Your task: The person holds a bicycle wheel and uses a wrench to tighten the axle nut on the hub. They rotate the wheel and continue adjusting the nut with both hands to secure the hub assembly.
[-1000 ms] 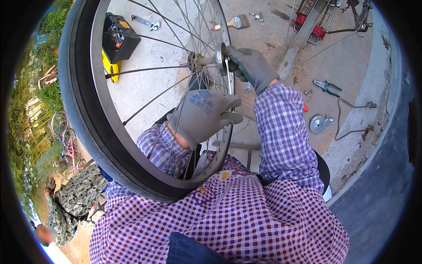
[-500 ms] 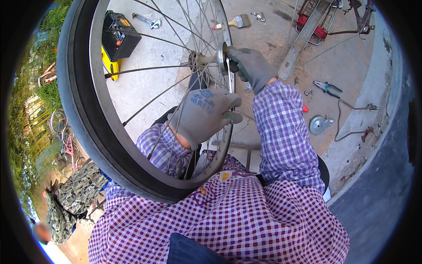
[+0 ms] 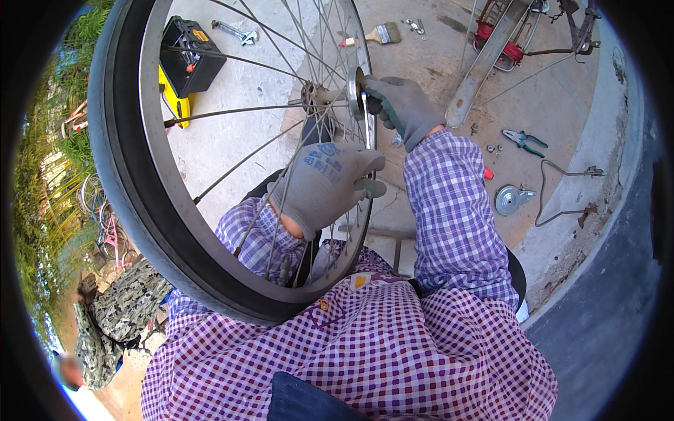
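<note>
A spoked bicycle wheel [image 3: 168, 231] with a black tyre stands tilted against my lap. At its hub is a round metal brake drum [image 3: 355, 92]. My right hand [image 3: 406, 105], in a grey glove, has its fingers curled beside the drum, closed on a slim silver spanner [image 3: 369, 126] that points down along the rim. My left hand [image 3: 323, 184], gloved too, reaches among the spokes. Its fingers and thumb are bent round the right side of the rim, below the spanner. The inner side of its grip is hidden.
Beyond the wheel are a black toolbox [image 3: 196, 63], an adjustable wrench [image 3: 236, 32] and a paintbrush [image 3: 382, 34]. At right lie pliers [image 3: 523, 140], a round brake plate [image 3: 512, 200] and a bent rod [image 3: 544, 189]. A bicycle frame part [image 3: 484, 67] stands beyond. Someone in camouflage [image 3: 130, 298] is lower left.
The wheel's left side has shifted very slightly left. My hands stay practically in the same place. The person in camouflage at lower left has moved a little.
</note>
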`<state>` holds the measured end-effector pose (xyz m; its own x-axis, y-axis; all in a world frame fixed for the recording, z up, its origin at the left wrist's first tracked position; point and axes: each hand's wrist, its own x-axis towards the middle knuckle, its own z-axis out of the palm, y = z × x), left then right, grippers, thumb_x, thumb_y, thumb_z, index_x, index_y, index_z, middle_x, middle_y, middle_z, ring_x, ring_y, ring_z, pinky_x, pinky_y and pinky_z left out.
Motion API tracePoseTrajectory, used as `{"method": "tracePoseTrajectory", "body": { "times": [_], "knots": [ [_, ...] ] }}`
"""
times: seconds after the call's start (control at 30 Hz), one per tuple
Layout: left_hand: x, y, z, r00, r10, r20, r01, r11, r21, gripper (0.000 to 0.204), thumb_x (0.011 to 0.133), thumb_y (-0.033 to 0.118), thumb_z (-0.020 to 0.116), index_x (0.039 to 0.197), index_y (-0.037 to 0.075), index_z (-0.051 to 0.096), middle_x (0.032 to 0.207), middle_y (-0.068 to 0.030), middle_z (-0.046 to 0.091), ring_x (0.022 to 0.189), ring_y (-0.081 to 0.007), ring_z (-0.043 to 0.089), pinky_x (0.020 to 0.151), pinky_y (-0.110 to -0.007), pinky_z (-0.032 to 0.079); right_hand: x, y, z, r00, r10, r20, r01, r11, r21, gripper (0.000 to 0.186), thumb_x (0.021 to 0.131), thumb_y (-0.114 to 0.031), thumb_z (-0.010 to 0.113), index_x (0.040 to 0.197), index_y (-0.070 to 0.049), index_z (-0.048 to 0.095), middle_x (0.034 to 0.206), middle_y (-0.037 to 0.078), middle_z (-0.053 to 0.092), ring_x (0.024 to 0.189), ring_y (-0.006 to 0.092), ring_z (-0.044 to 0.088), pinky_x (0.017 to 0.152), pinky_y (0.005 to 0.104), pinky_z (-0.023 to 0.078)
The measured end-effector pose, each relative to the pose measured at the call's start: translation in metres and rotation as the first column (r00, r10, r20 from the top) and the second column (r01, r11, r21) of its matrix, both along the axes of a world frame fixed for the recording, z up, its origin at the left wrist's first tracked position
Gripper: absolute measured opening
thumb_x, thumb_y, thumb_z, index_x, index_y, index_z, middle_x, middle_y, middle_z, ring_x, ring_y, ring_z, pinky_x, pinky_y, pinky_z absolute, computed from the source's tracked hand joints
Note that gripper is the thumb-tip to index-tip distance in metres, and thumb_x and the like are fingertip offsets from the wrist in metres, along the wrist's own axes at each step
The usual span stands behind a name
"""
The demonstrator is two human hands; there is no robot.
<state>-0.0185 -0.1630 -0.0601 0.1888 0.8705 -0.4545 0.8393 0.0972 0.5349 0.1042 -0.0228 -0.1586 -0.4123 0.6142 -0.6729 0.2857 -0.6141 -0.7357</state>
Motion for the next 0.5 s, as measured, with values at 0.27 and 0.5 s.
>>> {"method": "tracePoseTrajectory", "body": {
  "times": [0.27,0.5],
  "knots": [
    [0.005,0.001,0.016,0.999,0.03,0.014,-0.03,0.999,-0.021,0.038,0.087,0.013,0.074,0.125,0.013,0.071,0.106,-0.0133,0.076,0.097,-0.0312,0.074,0.085,-0.039,0.058,0.015,-0.002,0.014,0.995,0.012,-0.102,-0.01,1.0,0.016,0.039,0.1,-0.039,0.071,0.11,-0.002,0.074,0.084,0.002,0.067,0.068,0.0076,0.056,0.063,0.0243,0.046],
    [0.005,0.0,0.017,1.0,0.003,-0.014,-0.003,1.0,0.006,0.043,0.085,0.011,0.076,0.128,0.015,0.07,0.103,-0.0128,0.076,0.096,-0.031,0.074,0.083,-0.04,0.057,0.007,-0.008,0.005,0.997,0.006,-0.081,0.002,0.995,0.096,0.036,0.102,-0.037,0.069,0.116,-0.004,0.073,0.087,0.0,0.069,0.07,0.0067,0.057,0.063,0.0235,0.047]
  ]
}}
